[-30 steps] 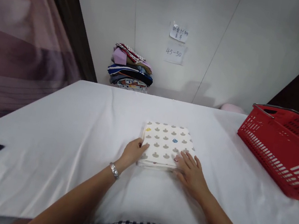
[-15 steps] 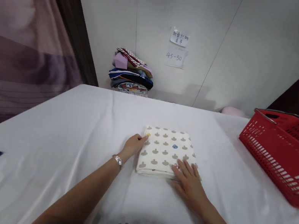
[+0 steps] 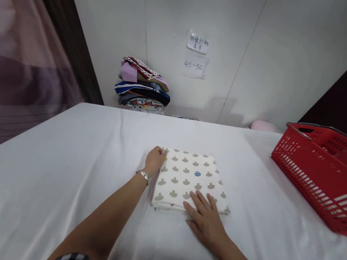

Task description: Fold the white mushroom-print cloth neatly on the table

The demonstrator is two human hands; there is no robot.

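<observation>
White-clothed table (image 3: 52,171) – red basket (image 3: 326,175) rt

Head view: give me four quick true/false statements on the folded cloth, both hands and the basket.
1. The right hand lies flat on the near edge of the folded patterned cloth. True.
2. The left hand holds the red basket. False: it touches the cloth's far left corner.
3. The basket is to the right of the cloth on the white table. True.
4. The cloth is spread out unfolded. False: it is a compact folded square.
</observation>
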